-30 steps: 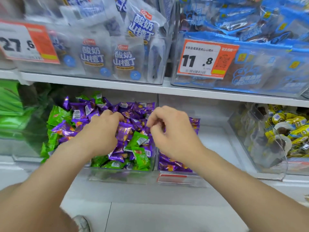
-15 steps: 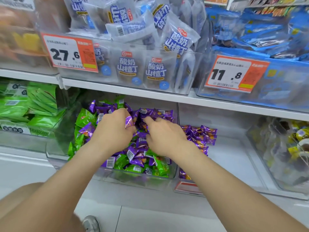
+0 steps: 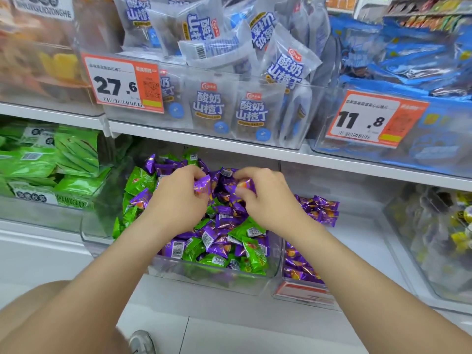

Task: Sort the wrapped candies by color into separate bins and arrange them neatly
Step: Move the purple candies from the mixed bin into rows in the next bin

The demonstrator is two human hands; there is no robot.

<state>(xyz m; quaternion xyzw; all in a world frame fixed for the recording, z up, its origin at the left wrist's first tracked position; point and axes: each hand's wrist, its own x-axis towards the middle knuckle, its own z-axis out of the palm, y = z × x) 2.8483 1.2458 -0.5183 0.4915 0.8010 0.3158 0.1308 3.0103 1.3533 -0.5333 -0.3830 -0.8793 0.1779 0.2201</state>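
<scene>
I had both hands over the clear bin (image 3: 204, 278) of mixed candies. My left hand (image 3: 176, 200) pinched a purple candy (image 3: 203, 187). My right hand (image 3: 268, 203) curled its fingers round a second purple candy (image 3: 242, 186).

White pouches (image 3: 255, 116) sit left of blue packets (image 3: 413, 62), above green packs (image 3: 74, 154).
</scene>
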